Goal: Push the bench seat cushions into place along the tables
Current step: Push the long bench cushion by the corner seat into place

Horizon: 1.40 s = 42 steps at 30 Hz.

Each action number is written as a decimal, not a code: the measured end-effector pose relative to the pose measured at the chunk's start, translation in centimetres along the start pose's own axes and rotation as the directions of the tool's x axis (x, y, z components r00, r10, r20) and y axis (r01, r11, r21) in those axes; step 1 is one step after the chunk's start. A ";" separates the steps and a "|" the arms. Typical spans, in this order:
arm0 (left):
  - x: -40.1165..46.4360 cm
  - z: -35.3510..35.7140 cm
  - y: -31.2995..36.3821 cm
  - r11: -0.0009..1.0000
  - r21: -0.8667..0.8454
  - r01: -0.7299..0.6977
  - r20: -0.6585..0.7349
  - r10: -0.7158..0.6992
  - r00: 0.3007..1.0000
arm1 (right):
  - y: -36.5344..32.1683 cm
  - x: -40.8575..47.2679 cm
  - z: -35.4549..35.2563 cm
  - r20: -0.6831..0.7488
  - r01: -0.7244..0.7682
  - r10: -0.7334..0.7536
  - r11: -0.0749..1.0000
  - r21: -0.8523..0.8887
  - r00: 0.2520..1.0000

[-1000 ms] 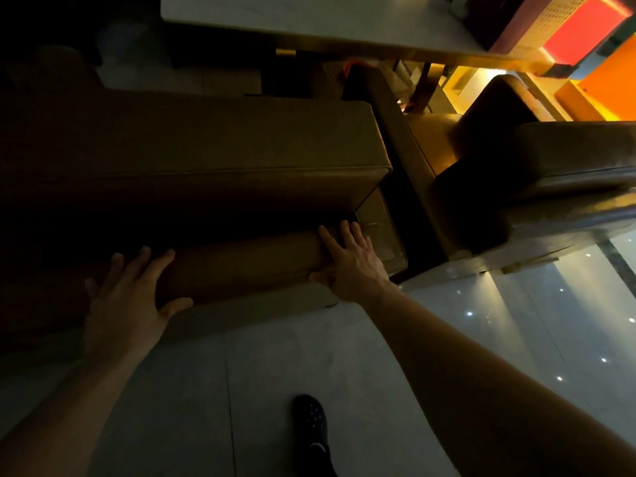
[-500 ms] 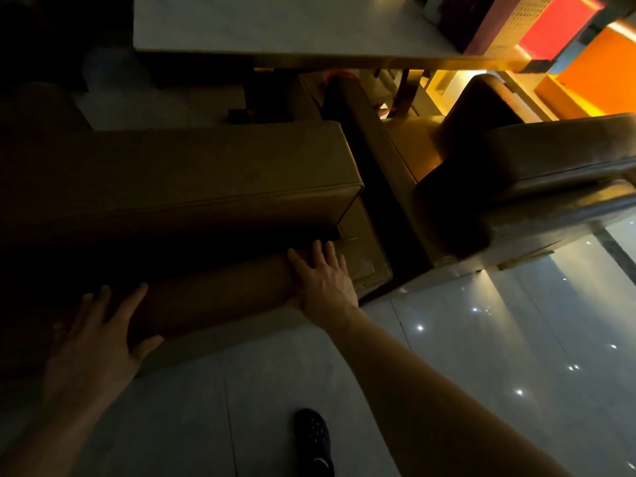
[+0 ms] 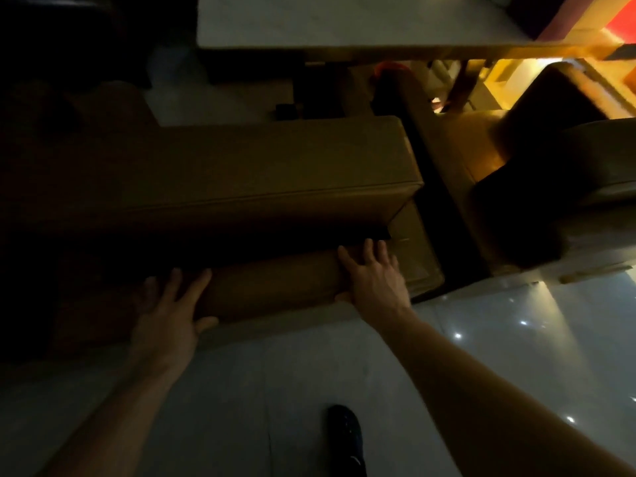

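Both hands' grip flat, fingers spread: left hand [image 3: 168, 315], right hand [image 3: 373, 277] against bench cushion [image 3: 275, 284].

The scene is very dim, the left side sinking into near-black shadow, while warm yellow-orange light spills in from the upper right. The glossy floor [image 3: 516, 339] at right catches pale glare and small pinpoint reflections. Wide-angle distortion bends the edges, and the upper right corner is smeared with motion blur; grain softens dark areas.
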<state>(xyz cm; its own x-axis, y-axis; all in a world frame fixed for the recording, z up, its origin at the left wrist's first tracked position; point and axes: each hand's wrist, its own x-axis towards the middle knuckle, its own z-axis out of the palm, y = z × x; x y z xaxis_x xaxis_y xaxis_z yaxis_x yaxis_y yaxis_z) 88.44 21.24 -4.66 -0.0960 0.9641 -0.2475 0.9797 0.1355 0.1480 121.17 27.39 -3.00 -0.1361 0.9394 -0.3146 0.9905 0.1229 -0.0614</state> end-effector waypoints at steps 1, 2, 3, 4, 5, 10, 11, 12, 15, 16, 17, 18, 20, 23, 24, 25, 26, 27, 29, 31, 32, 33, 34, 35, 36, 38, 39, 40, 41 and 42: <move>0.0 -0.1 0.0 1.000 -0.007 0.004 0.010 -0.004 1.000 | 0.0 0.1 0.1 -0.002 0.000 0.000 1.000 -0.001 1.000; 0.0 0.0 0.0 1.000 -0.013 0.003 0.009 -0.003 1.000 | 0.0 0.1 0.1 -0.002 0.000 0.000 1.000 -0.004 1.000; 0.1 0.0 0.0 1.000 -0.015 -0.005 0.000 0.005 1.000 | 0.1 0.2 0.1 -0.001 -0.002 0.002 1.000 -0.005 1.000; 0.2 0.0 0.0 1.000 -0.017 -0.014 -0.007 0.014 1.000 | 0.1 0.3 0.0 -0.002 -0.003 0.003 1.000 -0.006 1.000; 0.4 -0.1 -0.1 1.000 -0.023 -0.019 -0.010 0.019 1.000 | 0.1 0.4 0.0 -0.004 -0.001 0.001 1.000 -0.009 1.000; 1.3 -0.9 0.1 0.995 -0.095 0.003 -0.011 -0.004 1.000 | -0.4 0.6 -0.2 -0.040 0.008 -0.008 1.000 -0.008 0.999; 1.3 -1.0 0.2 0.995 -0.098 0.002 -0.022 -0.004 1.000 | -0.4 0.7 -0.1 -0.045 0.010 -0.010 1.000 -0.018 0.999; 1.2 -0.9 0.2 0.995 -0.098 0.002 -0.029 -0.005 1.000 | -0.3 0.6 0.0 -0.047 0.011 -0.013 1.000 -0.025 0.999; 1.0 -0.7 0.1 0.996 -0.092 0.011 -0.030 -0.014 0.999 | -0.3 0.6 0.0 -0.048 0.016 -0.017 1.000 -0.027 0.999; 1.1 -0.7 0.0 0.996 -0.087 0.014 -0.028 -0.017 0.999 | -0.3 0.6 -0.1 -0.046 0.016 -0.017 0.999 -0.033 0.999; 1.2 -0.7 0.0 0.996 -0.085 0.016 -0.023 -0.018 1.000 | -0.4 0.6 -0.1 -0.042 0.015 -0.017 0.999 -0.042 0.999; 1.3 -0.7 -0.1 0.996 -0.088 0.014 -0.018 -0.016 1.000 | -0.4 0.6 -0.1 -0.037 0.014 -0.016 0.999 -0.052 0.999; 1.3 -0.5 -0.1 0.995 -0.097 0.008 -0.017 -0.010 1.000 | -0.4 0.5 -0.1 -0.030 0.013 -0.015 0.998 -0.065 0.999; 1.4 -0.3 -0.5 0.993 -0.120 -0.006 -0.026 0.003 1.000 | -0.6 0.3 -0.2 -0.022 0.013 -0.014 0.997 -0.071 1.000; 1.5 -0.3 -0.6 0.991 -0.133 -0.013 -0.029 0.009 1.000 | -0.7 0.3 -0.3 -0.022 0.011 -0.013 0.997 -0.076 1.000; 1.5 -0.2 -0.7 0.990 -0.140 -0.016 -0.029 0.012 0.999 | -0.7 0.2 -0.2 -0.020 0.011 -0.012 0.997 -0.079 1.000; 1.6 -0.1 -0.8 0.990 -0.141 -0.019 -0.030 0.014 0.999 | -0.8 0.2 -0.2 -0.022 0.008 -0.010 0.997 -0.078 1.000; 1.6 0.0 -0.9 0.990 -0.141 -0.020 -0.034 0.016 0.999 | -0.9 0.1 -0.1 -0.028 0.005 -0.007 0.997 -0.078 1.000; 1.6 0.0 -1.1 0.988 -0.151 -0.018 -0.040 0.012 0.999 | -1.2 0.0 0.0 -0.028 0.003 -0.005 0.997 -0.074 1.000; 1.4 -0.1 -1.5 0.987 -0.160 -0.019 -0.046 0.011 0.999 | -1.4 -0.3 0.1 -0.020 0.006 -0.007 0.998 -0.057 1.000; 1.3 -0.1 -1.7 0.987 -0.158 -0.019 -0.049 0.012 0.999 | -1.6 -0.4 0.2 -0.020 0.008 -0.009 0.999 -0.048 1.000; 1.2 -0.1 -2.0 0.989 -0.150 -0.017 -0.051 0.010 0.999 | -1.8 -0.6 0.4 -0.023 0.008 -0.009 0.999 -0.043 1.000; 1.1 -0.1 -2.3 0.990 -0.142 -0.012 -0.053 0.004 0.999 | -2.2 -0.7 0.6 -0.026 0.008 -0.009 0.999 -0.041 1.000; 1.0 0.0 -2.5 0.991 -0.136 -0.008 -0.053 0.000 0.999 | -2.4 -0.8 0.7 -0.028 0.007 -0.008 0.999 -0.039 1.000; 1.0 0.0 -2.7 0.991 -0.134 -0.009 -0.055 0.002 0.999 | -2.5 -0.9 0.8 -0.029 0.008 -0.009 0.999 -0.036 1.000; 0.9 0.1 -2.7 0.990 -0.138 -0.013 -0.063 0.005 0.998 | -2.6 -1.0 0.8 -0.028 0.010 -0.011 0.999 -0.033 1.000; 0.9 0.1 -2.7 0.990 -0.140 -0.015 -0.067 0.005 0.998 | -2.5 -0.9 0.8 -0.027 0.012 -0.013 0.999 -0.032 1.000; 0.9 0.1 -2.7 0.990 -0.138 -0.019 -0.069 0.009 0.998 | -2.5 -0.9 0.8 -0.025 0.014 -0.015 0.999 -0.030 1.000; 0.9 0.1 -2.7 0.991 -0.134 -0.024 -0.070 0.015 0.997 | -2.4 -0.9 0.8 -0.023 0.013 -0.013 0.999 -0.029 1.000; 0.9 0.0 -2.7 0.991 -0.133 -0.026 -0.072 0.016 0.997 | -2.4 -0.9 0.8 -0.025 0.011 -0.012 0.999 -0.029 1.000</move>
<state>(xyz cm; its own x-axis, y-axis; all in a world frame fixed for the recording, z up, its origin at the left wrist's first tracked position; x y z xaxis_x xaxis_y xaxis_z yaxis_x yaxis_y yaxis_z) 85.72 21.72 -5.31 -0.0926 0.9802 -0.1752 0.9497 0.1398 0.2801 118.87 26.02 -3.35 -0.1476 0.9454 -0.2905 0.9890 0.1431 -0.0370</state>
